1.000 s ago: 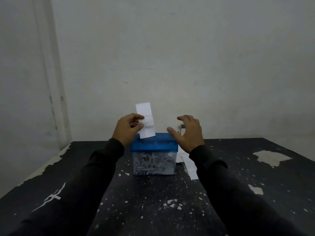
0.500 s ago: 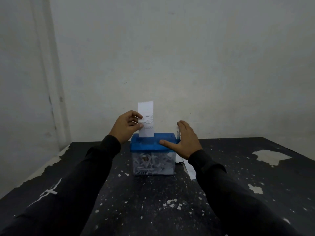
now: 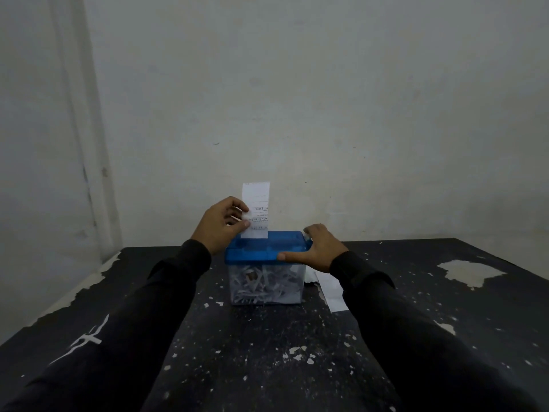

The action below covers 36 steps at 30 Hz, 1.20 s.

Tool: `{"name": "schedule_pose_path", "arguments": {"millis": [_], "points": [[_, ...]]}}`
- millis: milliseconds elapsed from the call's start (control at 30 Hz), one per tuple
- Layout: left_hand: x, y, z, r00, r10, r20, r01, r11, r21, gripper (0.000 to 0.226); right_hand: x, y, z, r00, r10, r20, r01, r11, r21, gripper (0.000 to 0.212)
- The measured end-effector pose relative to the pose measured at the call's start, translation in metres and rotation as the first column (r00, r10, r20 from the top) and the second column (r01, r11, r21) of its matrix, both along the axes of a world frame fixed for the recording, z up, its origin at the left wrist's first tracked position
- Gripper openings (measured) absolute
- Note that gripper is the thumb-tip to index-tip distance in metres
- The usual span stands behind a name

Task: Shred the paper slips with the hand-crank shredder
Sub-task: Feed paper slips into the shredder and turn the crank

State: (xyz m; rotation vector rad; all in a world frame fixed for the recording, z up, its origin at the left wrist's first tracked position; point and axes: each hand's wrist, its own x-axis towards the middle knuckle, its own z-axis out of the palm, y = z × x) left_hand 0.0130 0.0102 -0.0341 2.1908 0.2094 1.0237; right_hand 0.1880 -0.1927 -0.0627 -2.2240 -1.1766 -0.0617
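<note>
- two black sleeves come in from the bottom, one hand each, so two hands total
- one black table [image 3: 416, 337] with lots of chipped paint spots, a big bare patch out on the right
- loose paper slips [image 3: 332, 289] lying flat on the table just right of the shredder, partly under the right sleeve. looks like two, can't say for sure
- one hand-crank shredder [image 3: 266, 266] mid-table: blue lid on top, clear bin underneath stuffed with white shreds
- right hand [image 3: 319, 248] lies on the lid's right end, thumb stretched along the front edge, fingers reaching over the far right corner where a bit of grey metal pokes out. can't tell if they're actually curled round it, or how far they're spread
- left hand [image 3: 221, 226] is just behind the lid's left side, thumb and fingertips closed narrow on the left edge of one printed slip [image 3: 256, 209]
- that slip stands upright, bottom end meeting the lid top
- behind it all, one plain pale wall
</note>
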Motion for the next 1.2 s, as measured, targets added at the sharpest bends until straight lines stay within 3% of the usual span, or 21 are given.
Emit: {"name": "schedule_pose_path", "arguments": {"millis": [67, 167, 267, 400, 467, 567, 733, 800, 867, 933, 1000, 1067, 1200], "points": [[0.0, -0.001, -0.001, 1.0, -0.004, -0.011, 0.004, 1.0, -0.002, 0.021, 0.003, 0.001, -0.003, 0.998, 0.014, -0.057, -0.015, 1.0, -0.004, 0.081], [0.0, -0.001, -0.003, 1.0, 0.0, -0.024, -0.001, 0.999, -0.033, 0.031, -0.002, -0.001, -0.002, 0.987, 0.012, -0.16, -0.018, 0.999, -0.032, 0.074], [0.004, 0.001, -0.01, 0.999, -0.01, -0.046, 0.006, 0.996, -0.084, 0.057, -0.006, -0.003, 0.002, 0.984, -0.032, -0.175, 0.016, 0.996, -0.093, 0.078], [0.013, -0.001, -0.029, 0.983, -0.009, -0.185, -0.006, 0.997, -0.078, 0.101, -0.014, -0.001, 0.006, 0.982, -0.09, -0.166, 0.071, 0.99, -0.12, 0.088], [0.017, -0.004, -0.031, 0.981, -0.007, -0.195, 0.002, 1.0, -0.027, 0.096, -0.018, 0.0, 0.008, 0.977, -0.115, -0.18, 0.091, 0.986, -0.137, 0.103], [0.021, -0.007, -0.033, 0.986, 0.022, -0.168, -0.023, 1.0, -0.003, 0.075, -0.021, -0.003, 0.005, 0.966, -0.137, -0.219, 0.108, 0.984, -0.142, 0.098], [0.021, -0.015, -0.033, 0.987, 0.009, -0.162, -0.018, 0.998, -0.056, 0.05, -0.033, -0.016, 0.0, 0.97, -0.238, -0.048, 0.234, 0.969, -0.085, 0.102], [0.021, -0.014, -0.032, 0.987, 0.006, -0.162, -0.015, 0.998, -0.054, 0.055, -0.038, -0.019, 0.002, 0.97, -0.233, -0.068, 0.236, 0.971, 0.044, 0.089], [0.022, -0.012, -0.031, 0.985, 0.006, -0.171, -0.015, 0.998, -0.055, 0.06, -0.039, -0.021, 0.014, 0.952, -0.175, -0.25, 0.242, 0.931, 0.272, 0.069], [0.022, -0.01, -0.031, 0.983, 0.014, -0.183, -0.026, 0.998, -0.062, 0.06, -0.031, -0.021, 0.028, 0.879, 0.015, -0.476, 0.224, 0.868, 0.442, 0.042], [0.022, -0.011, -0.03, 0.983, 0.026, -0.18, -0.037, 0.997, -0.063, 0.058, -0.023, -0.018, 0.038, 0.787, 0.184, -0.589, 0.198, 0.829, 0.523, 0.014], [0.022, -0.01, -0.03, 0.983, 0.028, -0.181, -0.04, 0.997, -0.066, 0.058, -0.013, -0.011, 0.039, 0.778, 0.199, -0.596, 0.217, 0.804, 0.553, 0.012], [0.022, -0.011, -0.032, 0.981, 0.045, -0.189, -0.058, 0.996, -0.065, 0.054, 0.009, 0.006, 0.028, 0.856, 0.102, -0.507, 0.231, 0.802, 0.551, 0.008]]}}
